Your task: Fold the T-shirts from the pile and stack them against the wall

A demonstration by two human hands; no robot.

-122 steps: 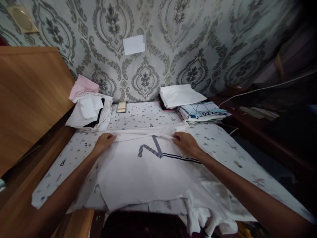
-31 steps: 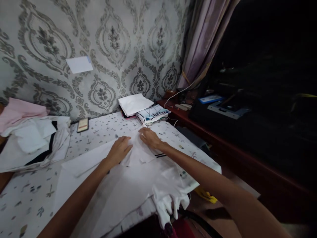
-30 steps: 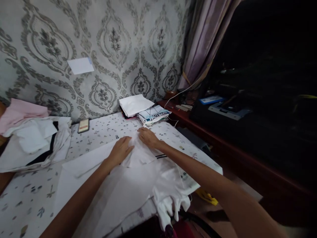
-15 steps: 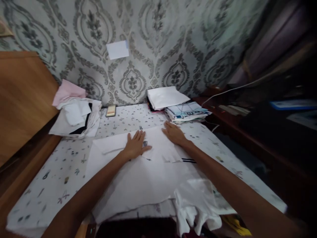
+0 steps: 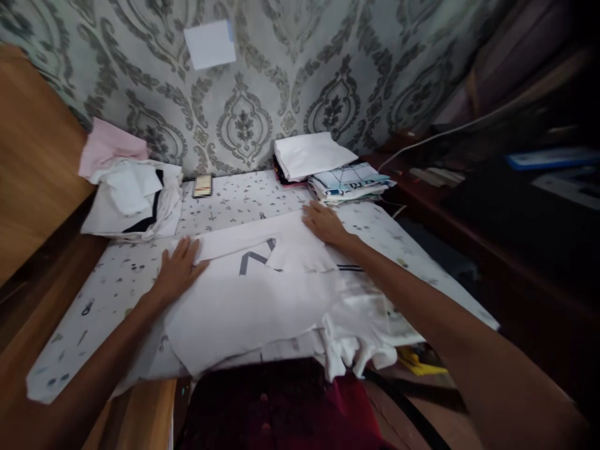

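Note:
A white garment (image 5: pixel 262 300) with a dark striped print lies spread on the patterned white cloth, its far edge folded over toward me. My left hand (image 5: pixel 179 269) rests on the left end of the folded strip, fingers apart. On the far right part of the garment lies my right hand (image 5: pixel 324 223), palm down with its fingers slightly spread. Dark stripes show on the fabric beside my right forearm. A crumpled white part (image 5: pixel 354 331) hangs at the near right edge.
Folded clothes (image 5: pixel 349 181) are stacked at the back right, and a loose pile (image 5: pixel 134 194) with a pink cloth (image 5: pixel 112 147) sits at the back left. A small card (image 5: pixel 202 186) lies by the wall. Wooden furniture (image 5: pixel 37 162) stands at left.
My left hand has slid left along the garment to its left end, uncovering more of the striped print. My right hand stays on the far right part. The view has tilted down.

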